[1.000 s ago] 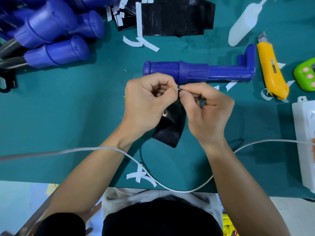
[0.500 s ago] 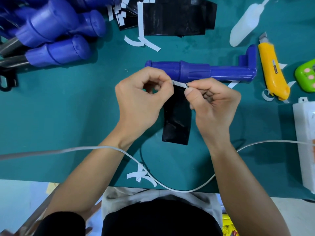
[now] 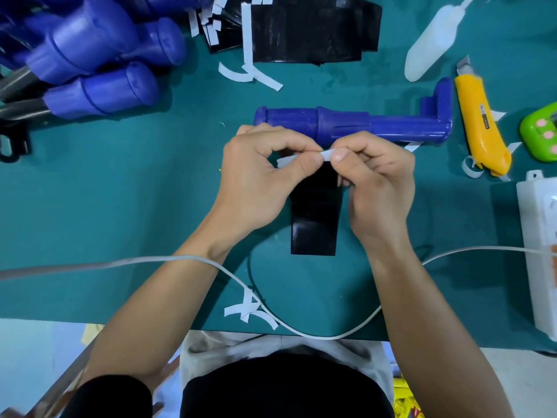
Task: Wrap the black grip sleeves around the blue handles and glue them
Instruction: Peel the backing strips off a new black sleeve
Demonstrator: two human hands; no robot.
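Note:
A black grip sleeve (image 3: 313,224) hangs flat over the teal mat between my hands. My left hand (image 3: 259,179) pinches its top edge. My right hand (image 3: 376,182) pinches a white backing strip (image 3: 327,153) that runs along that top edge. Just beyond my knuckles lies a blue handle (image 3: 355,125) on its side, long axis left to right. A stack of black grip sleeves (image 3: 310,31) sits at the back.
Several blue handles (image 3: 99,64) are piled at the back left. A white glue bottle (image 3: 434,46), a yellow utility knife (image 3: 482,125), a green gadget (image 3: 542,131) and a white power strip (image 3: 539,251) stand at the right. A white cable (image 3: 180,259) crosses the front. Peeled white strips (image 3: 250,312) lie about.
The sleeve has swung from tilted to hanging straight, and both hands have risen toward the blue handle. The white strip has peeled further along the top edge.

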